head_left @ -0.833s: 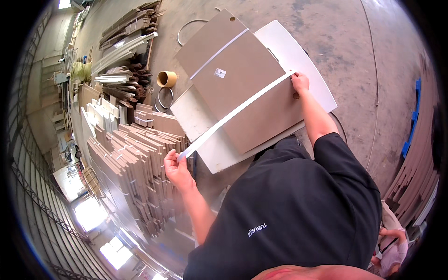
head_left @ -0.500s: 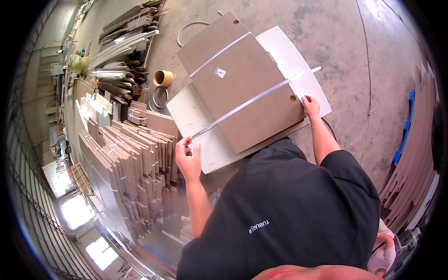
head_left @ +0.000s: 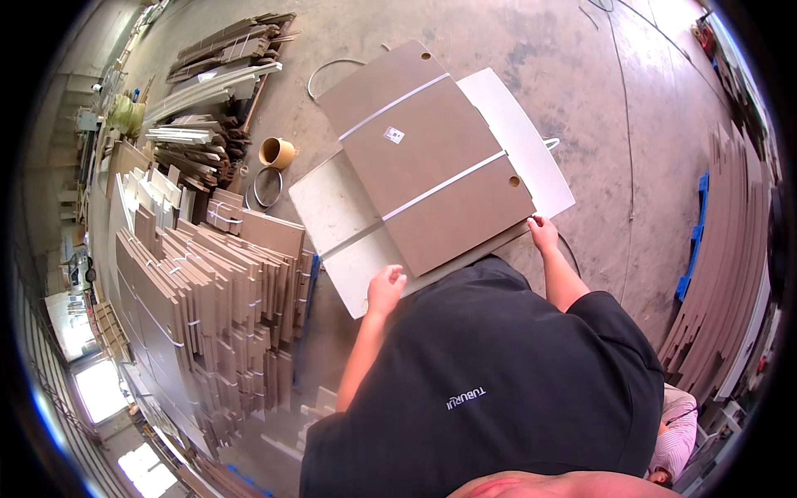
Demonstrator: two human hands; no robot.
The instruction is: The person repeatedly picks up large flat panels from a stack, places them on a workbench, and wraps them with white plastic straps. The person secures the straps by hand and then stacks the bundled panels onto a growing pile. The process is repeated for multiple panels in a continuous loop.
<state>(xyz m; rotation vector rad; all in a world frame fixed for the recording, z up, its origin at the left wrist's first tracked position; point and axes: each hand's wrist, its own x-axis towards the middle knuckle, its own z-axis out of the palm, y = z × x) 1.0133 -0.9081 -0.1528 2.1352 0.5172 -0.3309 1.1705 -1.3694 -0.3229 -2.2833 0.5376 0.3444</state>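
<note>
A stack of brown panels (head_left: 448,178) lies on a larger white board (head_left: 332,195) in front of me. Two white straps cross it: a far strap (head_left: 394,106) and a near strap (head_left: 444,184). A small white label (head_left: 394,134) sits on the top panel, which has a round hole near each right corner. My right hand (head_left: 544,233) has its fingers closed at the stack's near right corner. Above the near part of the white board, my left hand (head_left: 386,289) is loosely curled with fingers apart, holding nothing and off the brown stack.
Many strapped brown panels (head_left: 207,290) stand at the left. Beyond them are a roll of tape or tube (head_left: 276,153), a coil of strapping (head_left: 267,187) and piled strips (head_left: 220,87). Long brown boards (head_left: 714,249) lie at the right by a blue pallet (head_left: 693,241). Another person (head_left: 674,432) is at lower right.
My left hand has let go of the near strap's left end and moved right and nearer me. My right hand has come down from the strap's right end to the stack's corner.
</note>
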